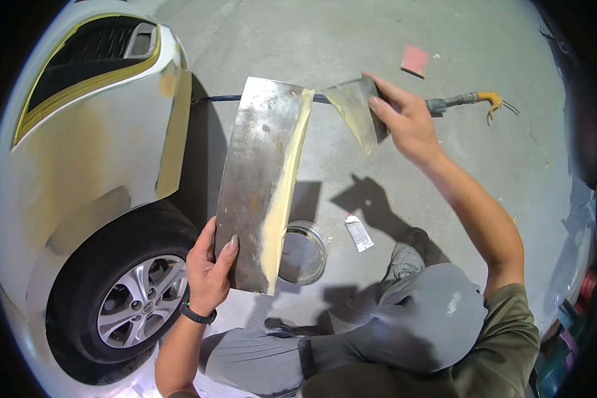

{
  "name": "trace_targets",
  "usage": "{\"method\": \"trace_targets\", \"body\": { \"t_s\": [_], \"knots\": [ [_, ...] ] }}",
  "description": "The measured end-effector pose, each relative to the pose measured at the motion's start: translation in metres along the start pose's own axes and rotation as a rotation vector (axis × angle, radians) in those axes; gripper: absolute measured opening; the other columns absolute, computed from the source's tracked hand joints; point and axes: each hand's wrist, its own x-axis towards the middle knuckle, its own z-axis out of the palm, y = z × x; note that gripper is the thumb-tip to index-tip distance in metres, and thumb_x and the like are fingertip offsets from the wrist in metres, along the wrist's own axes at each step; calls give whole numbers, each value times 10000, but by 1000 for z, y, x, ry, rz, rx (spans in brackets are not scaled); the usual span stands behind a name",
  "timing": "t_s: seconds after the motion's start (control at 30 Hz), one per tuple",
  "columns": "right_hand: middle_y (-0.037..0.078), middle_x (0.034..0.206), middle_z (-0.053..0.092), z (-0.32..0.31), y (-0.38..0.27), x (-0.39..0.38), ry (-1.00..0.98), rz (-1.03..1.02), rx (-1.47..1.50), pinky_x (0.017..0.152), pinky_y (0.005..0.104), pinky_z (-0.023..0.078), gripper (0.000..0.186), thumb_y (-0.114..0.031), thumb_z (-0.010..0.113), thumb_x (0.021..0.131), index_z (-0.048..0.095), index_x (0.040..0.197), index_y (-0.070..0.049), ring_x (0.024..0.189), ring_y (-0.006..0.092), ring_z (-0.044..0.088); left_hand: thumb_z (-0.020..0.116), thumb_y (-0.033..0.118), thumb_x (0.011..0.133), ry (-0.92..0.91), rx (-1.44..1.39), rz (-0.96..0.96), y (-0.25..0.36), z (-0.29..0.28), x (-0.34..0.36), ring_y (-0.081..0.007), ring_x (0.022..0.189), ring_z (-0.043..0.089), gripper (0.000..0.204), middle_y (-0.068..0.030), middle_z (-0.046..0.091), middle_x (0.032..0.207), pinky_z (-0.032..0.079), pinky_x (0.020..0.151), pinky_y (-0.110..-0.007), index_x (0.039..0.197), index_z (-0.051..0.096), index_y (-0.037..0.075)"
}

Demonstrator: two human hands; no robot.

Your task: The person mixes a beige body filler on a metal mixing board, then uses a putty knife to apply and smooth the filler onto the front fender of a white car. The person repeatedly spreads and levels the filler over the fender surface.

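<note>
My left hand (210, 268) grips a long rectangular metal plate (252, 179) by its lower left edge, thumb on the face. A thick strip of pale yellow body filler (286, 192) runs down the plate's right edge. In my right hand (408, 119) is a wide metal putty spreader (358, 109), pinched between thumb and fingers. Yellow filler coats the spreader's lower left edge. It is held just right of the plate's upper end, with a small gap between them. Both tools are above the floor, in front of my knees.
A white car body (106, 152) with filler patches and a wheel (142, 302) stands at left. Below the plate sits a round tin (305, 252). A white tube (359, 233), a pink block (414, 61) and a hose with a yellow-ended fitting (471, 99) lie on the grey floor.
</note>
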Motion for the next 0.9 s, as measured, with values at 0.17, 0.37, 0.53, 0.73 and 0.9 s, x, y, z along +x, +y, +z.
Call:
{"method": "trace_targets", "body": {
  "t_s": [0.17,0.37,0.53,0.73,0.9],
  "knots": [
    [37,1159,775,-9,-12,37,7,-274,-400,921,271,544,461,-124,632,1068,622,1513,-3,1027,83,664,648,96,1082,-105,338,180,21,8,8,-135,1000,661,485,-131,734,1160,506,913,-276,1513,520,-86],
    [56,1226,777,20,20,14,11,-155,-227,965,280,548,445,-91,659,1055,651,1493,-12,1070,88,671,639,102,1079,-102,414,268,32,17,16,-201,828,727,421,-179,748,1002,547,791,-281,1446,559,-88],
    [81,1288,766,10,26,13,129,-15,-171,996,269,540,452,-96,660,1064,634,1504,2,1122,95,674,647,97,1076,-114,387,304,31,27,27,-187,819,727,444,-180,751,987,548,767,-284,1454,551,-115],
    [98,1333,754,16,25,-2,73,-40,-227,1026,293,536,471,-83,657,1058,614,1518,11,1148,113,677,634,79,1079,-110,379,338,37,30,39,-184,849,731,443,-203,772,1043,556,793,-293,1465,543,-118],
    [167,1217,763,55,33,-56,38,-151,-240,982,328,544,443,-44,654,1016,657,1457,-7,1093,216,725,613,84,1111,-105,355,189,32,36,52,-180,1248,649,493,-179,698,1405,483,1093,-309,1532,493,-142]
  ]
}}
